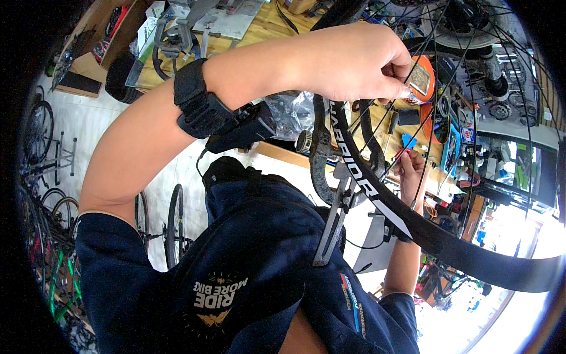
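Item 1: left hand, right of centre on the far side. It is curling with thumb and forefinger nearly meeting beside the spokes; whether they are gripping one, this view is not showing clearly.

Item 2: right hand, nearer and farther right, beyond the rim. Its fingertips are closing in a narrow pinch, apparently on a small red piece.

Item 3: bicycle wheel, black with white lettering. It is standing on the right, its rim curving between the body and the right hand.

Item 4: metal caliper arm, slotted. It is lying just left of the rim, pointing toward the torso.

Item 5: wooden workbench, far side, bearing assorted tools.

Handling note: the step in hand is seemingly fine work at the spokes. Good practice is keeping the red piece square and fully seated wherever it is engaging, turning by small amounts, using the left fingers only for steadying, and watching the rim beside the caliper arm.
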Tool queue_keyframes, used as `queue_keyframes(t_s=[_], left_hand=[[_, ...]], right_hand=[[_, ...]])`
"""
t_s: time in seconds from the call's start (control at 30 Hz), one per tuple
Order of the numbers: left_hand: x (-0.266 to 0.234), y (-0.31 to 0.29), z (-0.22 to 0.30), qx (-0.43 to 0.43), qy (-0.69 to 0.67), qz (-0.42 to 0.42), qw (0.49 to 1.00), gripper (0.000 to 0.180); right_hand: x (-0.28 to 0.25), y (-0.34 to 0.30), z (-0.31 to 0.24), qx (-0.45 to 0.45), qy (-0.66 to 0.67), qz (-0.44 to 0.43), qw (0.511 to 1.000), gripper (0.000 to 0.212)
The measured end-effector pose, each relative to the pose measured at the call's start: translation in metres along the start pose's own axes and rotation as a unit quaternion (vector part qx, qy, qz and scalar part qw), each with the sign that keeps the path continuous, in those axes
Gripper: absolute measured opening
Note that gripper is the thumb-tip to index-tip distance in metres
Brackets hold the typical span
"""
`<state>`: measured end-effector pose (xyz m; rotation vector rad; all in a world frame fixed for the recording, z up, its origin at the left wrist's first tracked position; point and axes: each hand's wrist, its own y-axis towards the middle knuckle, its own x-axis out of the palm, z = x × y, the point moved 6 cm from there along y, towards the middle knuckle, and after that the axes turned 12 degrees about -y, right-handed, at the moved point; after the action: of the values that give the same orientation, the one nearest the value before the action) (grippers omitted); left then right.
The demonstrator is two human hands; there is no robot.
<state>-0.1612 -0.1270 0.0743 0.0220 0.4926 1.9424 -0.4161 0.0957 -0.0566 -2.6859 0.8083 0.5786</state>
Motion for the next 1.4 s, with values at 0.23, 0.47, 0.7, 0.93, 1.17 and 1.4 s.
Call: queue_keyframes(t_s=[0.23,0.47,0.7,0.93,1.17,1.4], left_hand=[[0.000,0.000,-0.002,0.021,0.012,0.008,1.000,0.027],[-0.002,-0.001,-0.002,-0.003,0.027,0.007,1.000,0.027],[-0.005,-0.005,-0.006,0.000,0.012,0.032,0.999,0.034],[-0.010,-0.010,-0.022,-0.014,0.097,0.120,0.988,0.081],[-0.006,-0.009,-0.028,-0.060,0.064,0.091,0.992,0.102],[-0.006,-0.007,-0.032,-0.067,0.033,0.096,0.993,0.108]], right_hand=[[0.014,-0.003,-0.072,-0.089,-0.022,-0.014,0.996,0.010],[0.078,-0.015,-0.162,-0.134,-0.083,-0.127,0.979,0.019],[0.110,-0.004,-0.173,-0.143,-0.083,-0.243,0.956,0.015],[0.115,0.002,-0.170,-0.146,-0.072,-0.287,0.944,0.012],[0.116,0.002,-0.168,-0.144,-0.080,-0.293,0.942,0.012],[0.122,0.001,-0.176,-0.181,-0.106,-0.311,0.927,0.012]])
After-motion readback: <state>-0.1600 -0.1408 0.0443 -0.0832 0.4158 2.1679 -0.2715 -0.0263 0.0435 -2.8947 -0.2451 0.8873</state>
